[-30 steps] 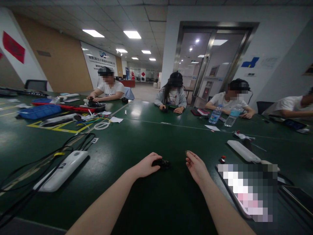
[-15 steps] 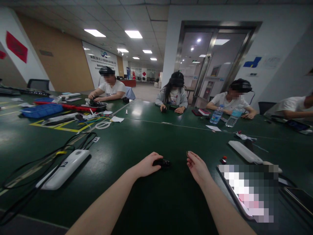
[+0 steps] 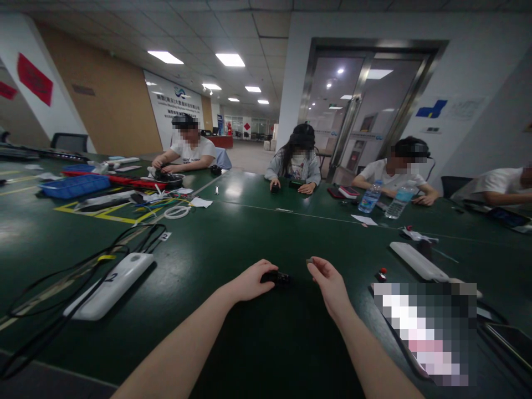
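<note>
Fingertips (image 3: 315, 267) of the right hand (image 3: 328, 284) pinch narrowly on a tiny dark piece (image 3: 310, 260), and the left hand (image 3: 249, 281) closes on a small black part (image 3: 277, 277), just apart, above the green workbench (image 3: 266, 244); further left, a white plastic unit (image 3: 108, 287) shows a black 2.

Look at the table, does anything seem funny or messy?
Yes. A big blocky, blurry patch sits on the table near the right hand, and it hides whatever is under it, so it looks strange. Also, black cables lie in a messy tangle beside the white block.
</note>
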`<state>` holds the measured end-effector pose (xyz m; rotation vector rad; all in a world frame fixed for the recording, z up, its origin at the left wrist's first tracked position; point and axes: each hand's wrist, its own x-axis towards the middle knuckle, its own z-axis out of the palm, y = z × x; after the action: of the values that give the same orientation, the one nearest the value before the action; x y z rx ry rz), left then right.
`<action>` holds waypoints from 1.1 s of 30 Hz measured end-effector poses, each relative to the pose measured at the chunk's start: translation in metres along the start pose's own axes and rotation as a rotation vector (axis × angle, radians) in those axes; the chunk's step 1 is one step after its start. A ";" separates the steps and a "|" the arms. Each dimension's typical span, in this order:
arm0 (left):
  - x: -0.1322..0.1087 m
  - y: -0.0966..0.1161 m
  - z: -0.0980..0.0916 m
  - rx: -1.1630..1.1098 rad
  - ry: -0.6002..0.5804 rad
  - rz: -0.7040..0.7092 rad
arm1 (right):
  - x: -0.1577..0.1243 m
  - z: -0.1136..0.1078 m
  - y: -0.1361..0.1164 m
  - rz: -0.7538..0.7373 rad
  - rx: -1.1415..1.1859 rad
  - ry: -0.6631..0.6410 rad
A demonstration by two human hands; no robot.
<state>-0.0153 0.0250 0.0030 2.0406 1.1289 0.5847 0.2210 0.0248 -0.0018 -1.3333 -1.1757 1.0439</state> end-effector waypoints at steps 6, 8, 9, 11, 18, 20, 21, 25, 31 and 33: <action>0.003 -0.002 0.002 0.024 0.026 0.062 | -0.015 0.018 -0.008 -0.183 -0.358 -0.209; 0.003 -0.001 0.002 0.022 0.029 0.072 | -0.020 0.024 -0.010 -0.219 -0.449 -0.246; 0.003 0.000 0.001 0.014 0.027 0.073 | -0.022 0.027 -0.010 -0.230 -0.484 -0.262; 0.002 0.001 0.001 -0.003 0.022 0.065 | -0.024 0.030 -0.010 -0.237 -0.539 -0.295; 0.002 0.000 0.001 -0.020 0.020 0.056 | -0.025 0.031 -0.011 -0.211 -0.612 -0.343; 0.002 -0.001 0.001 -0.017 0.018 0.062 | -0.026 0.031 -0.012 -0.224 -0.611 -0.351; 0.002 0.000 0.001 -0.017 0.017 0.062 | -0.026 0.031 -0.013 -0.238 -0.604 -0.356; 0.000 0.004 0.001 -0.045 0.035 0.053 | -0.027 0.032 -0.015 -0.292 -0.575 -0.374; -0.001 0.007 -0.001 0.011 -0.014 0.106 | -0.029 0.033 -0.016 -0.290 -0.584 -0.381; -0.001 0.007 -0.001 0.042 -0.040 0.126 | -0.028 0.033 -0.016 -0.296 -0.596 -0.377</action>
<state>-0.0128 0.0218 0.0091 2.1618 1.0022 0.5838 0.1832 0.0014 0.0099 -1.3712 -2.0149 0.7704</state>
